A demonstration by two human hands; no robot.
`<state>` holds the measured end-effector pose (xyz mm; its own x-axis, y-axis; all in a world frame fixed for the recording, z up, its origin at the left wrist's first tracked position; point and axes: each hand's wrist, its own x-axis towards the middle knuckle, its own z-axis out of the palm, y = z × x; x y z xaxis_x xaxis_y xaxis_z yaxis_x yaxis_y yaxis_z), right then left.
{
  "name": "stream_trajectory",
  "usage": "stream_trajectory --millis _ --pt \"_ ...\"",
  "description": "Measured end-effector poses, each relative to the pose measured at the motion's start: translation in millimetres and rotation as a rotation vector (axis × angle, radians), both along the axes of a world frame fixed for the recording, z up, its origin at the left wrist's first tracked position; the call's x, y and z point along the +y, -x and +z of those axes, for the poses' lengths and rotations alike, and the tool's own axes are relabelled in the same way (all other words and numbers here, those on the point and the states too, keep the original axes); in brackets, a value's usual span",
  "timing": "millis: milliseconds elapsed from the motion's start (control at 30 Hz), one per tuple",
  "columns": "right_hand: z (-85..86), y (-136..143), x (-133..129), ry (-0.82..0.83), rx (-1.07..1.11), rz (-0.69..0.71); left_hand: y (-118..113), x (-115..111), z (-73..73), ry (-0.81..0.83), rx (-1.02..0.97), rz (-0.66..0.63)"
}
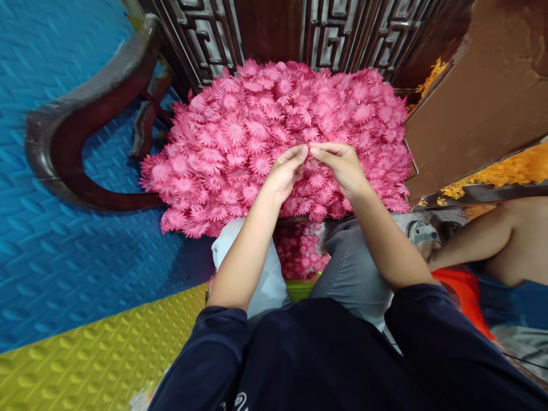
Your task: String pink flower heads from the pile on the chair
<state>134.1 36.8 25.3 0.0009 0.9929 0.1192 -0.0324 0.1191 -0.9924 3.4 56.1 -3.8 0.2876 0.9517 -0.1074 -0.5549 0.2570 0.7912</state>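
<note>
A wide heap of pink flowers [235, 131] with thin pointed petals lies in front of me, reaching up against a dark carved wooden panel. Over the middle of the heap, my left hand [287, 168] and my right hand [340, 162] meet fingertip to fingertip. Both pinch at something small and pinkish between them, too small to make out. Thumb and forefinger are pressed together on each hand, and the other fingers curl beneath. More pink flowers [302, 248] show lower down between my knees.
A curved dark wooden armrest [64, 137] stands at the left over blue matting [107, 251]. Brown cardboard [475, 108] leans at the right, with orange flowers [509, 168] beside it. Another person's bent leg [479, 237] is at the right.
</note>
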Motion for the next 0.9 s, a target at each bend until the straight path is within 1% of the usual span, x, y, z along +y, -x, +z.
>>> stream_trajectory --millis 433,667,900 --pt "-0.9 -1.6 0.3 0.079 0.097 0.047 -0.4 -2.8 3.6 0.026 -0.042 -0.061" --pt "-1.6 -2.8 0.3 0.1 0.093 0.052 0.7 -3.4 4.2 0.028 -0.003 -0.057" --pt "-3.9 -2.5 1.9 0.096 0.094 0.034 0.4 -3.6 3.5 0.021 -0.007 -0.042"
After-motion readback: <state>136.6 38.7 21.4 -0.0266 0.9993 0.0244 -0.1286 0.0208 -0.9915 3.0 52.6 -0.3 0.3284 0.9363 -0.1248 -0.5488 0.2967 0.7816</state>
